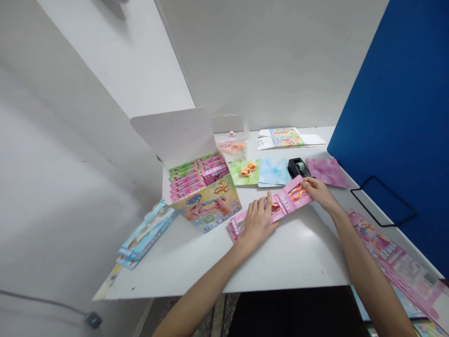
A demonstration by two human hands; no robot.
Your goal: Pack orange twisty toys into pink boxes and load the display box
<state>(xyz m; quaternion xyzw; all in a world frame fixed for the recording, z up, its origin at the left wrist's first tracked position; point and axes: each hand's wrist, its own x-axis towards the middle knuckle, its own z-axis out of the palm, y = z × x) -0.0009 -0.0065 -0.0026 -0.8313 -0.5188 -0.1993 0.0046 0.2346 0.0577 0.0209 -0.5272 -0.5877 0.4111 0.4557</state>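
Observation:
A long pink toy box (288,200) with clear windows lies slantwise over the table, orange and white loops showing inside it. My left hand (258,219) is closed over its left part, fingers across the front. At the upper right end, my right hand (318,191) pinches the box by its edge, thumb on top. Left of my hands stands an open display carton (210,203), its lid raised, with several pink and green boxes (187,182) packed upright in rows. Behind the pink box sits a black tape dispenser (298,167).
Green cards (236,174) with an orange loop toy (247,169), blue cards (273,171) and pink cards (326,171) lie behind. A clear tub (231,145) and flat cartons (284,139) are farther back. Blue boxes (147,234) sit left; pink packaging (396,260) lies right, beside a blue partition (403,117).

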